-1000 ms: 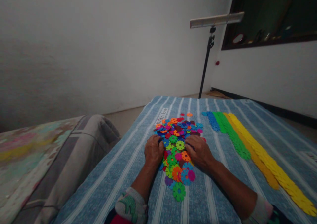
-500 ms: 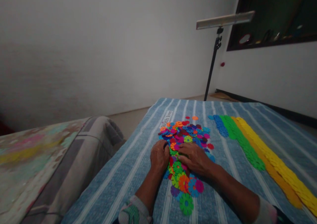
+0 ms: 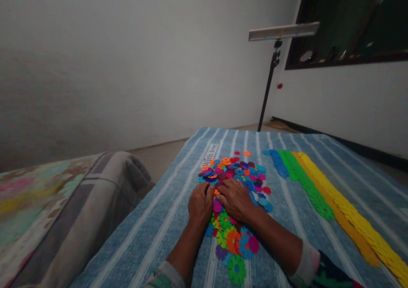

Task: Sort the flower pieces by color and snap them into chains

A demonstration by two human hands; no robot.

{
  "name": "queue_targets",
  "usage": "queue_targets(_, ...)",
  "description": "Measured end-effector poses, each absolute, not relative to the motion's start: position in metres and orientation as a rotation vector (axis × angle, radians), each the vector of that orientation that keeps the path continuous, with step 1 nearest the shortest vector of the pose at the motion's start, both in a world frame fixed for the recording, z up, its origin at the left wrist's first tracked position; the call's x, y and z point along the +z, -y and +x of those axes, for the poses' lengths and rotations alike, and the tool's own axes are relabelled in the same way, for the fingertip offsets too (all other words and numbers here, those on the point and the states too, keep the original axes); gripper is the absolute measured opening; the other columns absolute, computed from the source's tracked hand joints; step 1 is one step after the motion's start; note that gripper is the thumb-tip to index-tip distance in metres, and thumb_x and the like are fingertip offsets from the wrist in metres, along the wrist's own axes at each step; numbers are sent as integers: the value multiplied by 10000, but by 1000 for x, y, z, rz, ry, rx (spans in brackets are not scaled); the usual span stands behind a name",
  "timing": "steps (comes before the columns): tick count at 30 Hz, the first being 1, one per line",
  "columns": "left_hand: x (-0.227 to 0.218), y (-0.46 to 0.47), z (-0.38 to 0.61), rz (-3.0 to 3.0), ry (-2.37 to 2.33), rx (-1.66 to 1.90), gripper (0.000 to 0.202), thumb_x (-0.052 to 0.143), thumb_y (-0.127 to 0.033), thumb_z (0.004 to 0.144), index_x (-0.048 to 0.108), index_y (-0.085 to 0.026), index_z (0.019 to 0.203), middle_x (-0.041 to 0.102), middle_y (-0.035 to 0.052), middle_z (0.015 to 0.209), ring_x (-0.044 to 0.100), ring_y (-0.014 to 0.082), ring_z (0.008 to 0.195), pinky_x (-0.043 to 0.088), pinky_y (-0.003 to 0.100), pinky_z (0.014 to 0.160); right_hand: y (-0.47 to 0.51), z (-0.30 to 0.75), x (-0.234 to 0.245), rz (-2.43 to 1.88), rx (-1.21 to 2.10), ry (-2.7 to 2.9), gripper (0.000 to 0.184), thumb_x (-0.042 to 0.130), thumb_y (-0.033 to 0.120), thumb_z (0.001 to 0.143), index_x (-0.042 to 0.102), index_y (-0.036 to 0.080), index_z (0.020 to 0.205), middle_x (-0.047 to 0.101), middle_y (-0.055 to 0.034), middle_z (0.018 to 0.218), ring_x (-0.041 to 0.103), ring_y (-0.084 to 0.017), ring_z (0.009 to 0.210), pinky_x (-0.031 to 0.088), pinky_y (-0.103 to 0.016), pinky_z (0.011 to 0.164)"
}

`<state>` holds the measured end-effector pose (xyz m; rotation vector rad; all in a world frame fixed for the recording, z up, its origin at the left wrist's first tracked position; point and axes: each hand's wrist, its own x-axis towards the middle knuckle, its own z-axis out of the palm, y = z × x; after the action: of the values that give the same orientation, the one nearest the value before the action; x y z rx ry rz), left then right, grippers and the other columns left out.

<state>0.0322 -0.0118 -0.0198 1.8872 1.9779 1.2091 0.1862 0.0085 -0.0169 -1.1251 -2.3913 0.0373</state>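
Note:
A loose pile of flower-shaped plastic discs (image 3: 226, 228) in many colours lies on a blue striped cloth (image 3: 165, 220). My left hand (image 3: 200, 203) rests at the pile's left side, its fingers curled down and closed. Whatever those fingers hold is hidden. Over the middle of the pile lies my right hand (image 3: 237, 199), palm down, fingers stretched toward the left hand and somewhat apart. Its fingertips touch or hover just over the discs, close to the left thumb. A green flower disc (image 3: 236, 269) sits at the near end of the pile.
To the right lie long overlapping rows of discs: blue (image 3: 279, 164), green (image 3: 314, 192), orange (image 3: 347, 230) and yellow (image 3: 350, 207). A covered surface (image 3: 117, 190) stands at the left. Behind the cloth, a black stand (image 3: 267, 88) carries a flat panel (image 3: 283, 32).
My right hand has moved a little left and farther up the pile, closer to my left hand. It now covers a lime green disc. The view has shifted slightly.

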Motion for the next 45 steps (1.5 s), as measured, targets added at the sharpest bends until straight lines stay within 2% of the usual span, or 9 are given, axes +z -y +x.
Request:
queue_targets(7, -19, 11, 34, 1901, -2006, 1173, 227, 471, -300, 916, 669, -200, 870, 724, 57, 892, 670, 207, 885, 509, 335, 842, 3, 194, -10, -907, 172, 2384, 174, 507, 210, 975, 679, 213, 950, 700, -52, 989, 604, -191, 946, 448, -324, 855)
queue_targets(13, -17, 13, 33, 1950, -2005, 1132, 193, 494, -296, 914, 655, -209, 852, 711, 41, 894, 664, 198, 884, 498, 316, 817, -38, 257, -23, -1435, -27, 2167, 181, 542, 137, 905, 703, 209, 864, 710, -81, 925, 617, -227, 930, 428, -348, 854)
queue_targets(19, -17, 12, 33, 1957, -2024, 1092, 178, 498, -283, 904, 651, -206, 856, 695, 45, 885, 652, 200, 871, 490, 316, 802, -51, 289, -30, -1624, -28, 2138, 187, 547, 186, 909, 723, 204, 848, 717, -86, 934, 622, -227, 914, 411, -331, 816)
queue_targets(27, -19, 11, 32, 1969, -2006, 1102, 163, 504, -271, 890, 646, -202, 850, 693, 52, 898, 652, 206, 888, 493, 327, 821, -53, 300, -27, -1651, -7, 2147, 185, 571, 151, 863, 745, 203, 901, 708, -77, 922, 611, -217, 922, 401, -310, 811)
queue_targets(31, -20, 10, 31, 1968, -2012, 1083, 169, 505, -281, 892, 650, -197, 875, 695, 61, 923, 651, 214, 912, 491, 341, 848, -50, 291, -23, -1643, -94, 2216, 152, 585, 230, 899, 730, 202, 864, 693, -96, 952, 588, -237, 973, 383, -330, 830)
queue_targets(37, -17, 10, 30, 1976, -2019, 1043, 197, 482, -283, 889, 656, -194, 869, 700, 63, 932, 650, 218, 915, 495, 346, 855, -50, 277, -18, -1774, -157, 2231, 248, 517, 284, 957, 729, 174, 891, 690, -118, 1033, 555, -249, 1077, 349, -349, 862)
queue_targets(45, -14, 7, 28, 1989, -2021, 1054, 232, 483, -328, 867, 677, -202, 858, 713, 59, 916, 670, 222, 894, 510, 343, 826, -50, 272, -20, -1652, -229, 2123, 265, 464, 191, 962, 696, 168, 834, 691, -107, 927, 576, -222, 960, 330, -340, 882)
